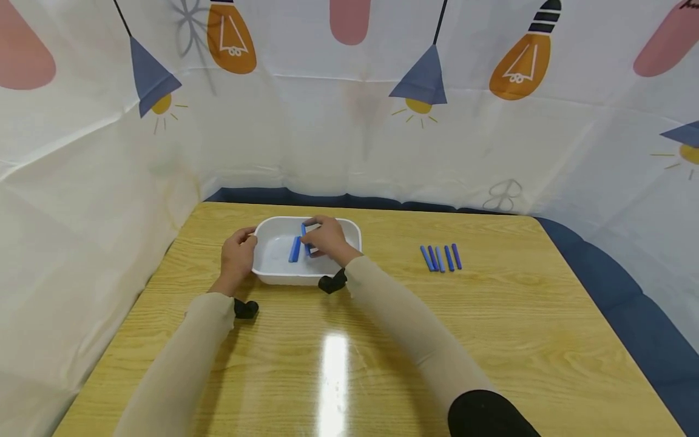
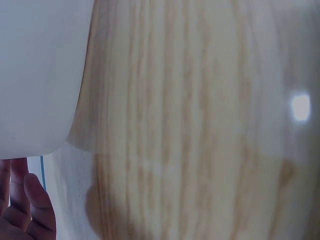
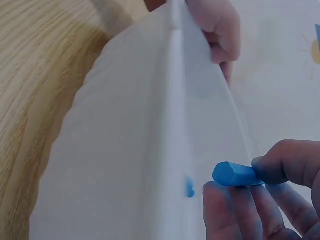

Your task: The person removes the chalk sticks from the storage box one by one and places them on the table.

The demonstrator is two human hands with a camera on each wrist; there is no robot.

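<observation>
A white plastic basin [image 1: 273,271] stands near the far left part of the table. My left hand [image 1: 238,256] grips its left end, with fingers at the rim; part of that hand [image 2: 27,207] shows beside the basin wall in the left wrist view. Over the basin, my right hand [image 1: 326,237] pinches a blue chalk stick [image 3: 235,174] between thumb and fingers, whose tips carry blue dust. Blue chalk [image 1: 294,249] lies inside the basin, just left of the right hand.
Several blue chalk sticks [image 1: 440,258] lie in a row on the wooden table [image 1: 491,340], right of the basin. Behind the table hangs a white curtain [image 1: 327,139] printed with lamps. Dark blue fabric [image 1: 617,285] borders the table's right edge.
</observation>
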